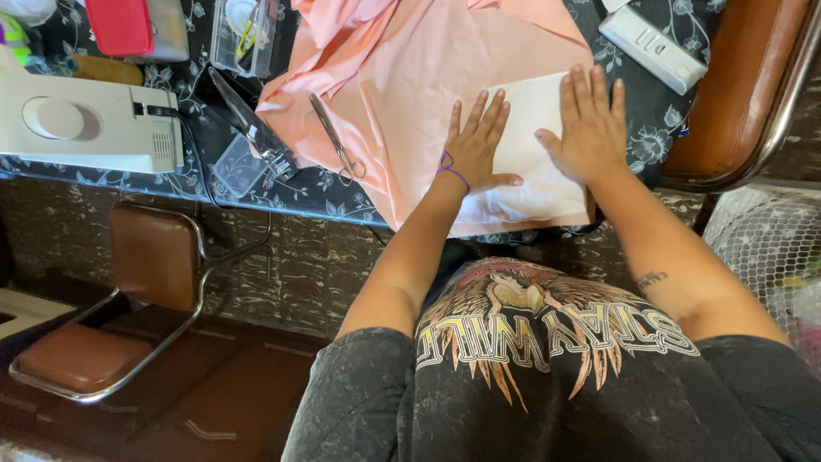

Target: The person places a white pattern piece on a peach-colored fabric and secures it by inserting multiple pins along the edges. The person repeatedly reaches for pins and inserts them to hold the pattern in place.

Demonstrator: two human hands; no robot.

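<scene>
Currently both my hands, left (475, 150) and right (587, 128), press flat, fingers spread, on white paper (534, 162) over pink cloth (402, 77).

A black tablecloth with pale flower print (658, 128) covers the table. A brown padded chair with chrome tube frame (128, 299) stands beside a dark marbled panel (299, 265).

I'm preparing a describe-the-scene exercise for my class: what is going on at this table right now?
A person presses both hands flat on a white sheet laid over peach fabric on a floral-patterned table. The left hand rests on the sheet's left side, the right hand on its right, fingers spread. Neither hand grips anything. Scissors lie on the fabric's left edge, untouched, and a white sewing machine sits further left. A brown chair stands beside the table.
</scene>
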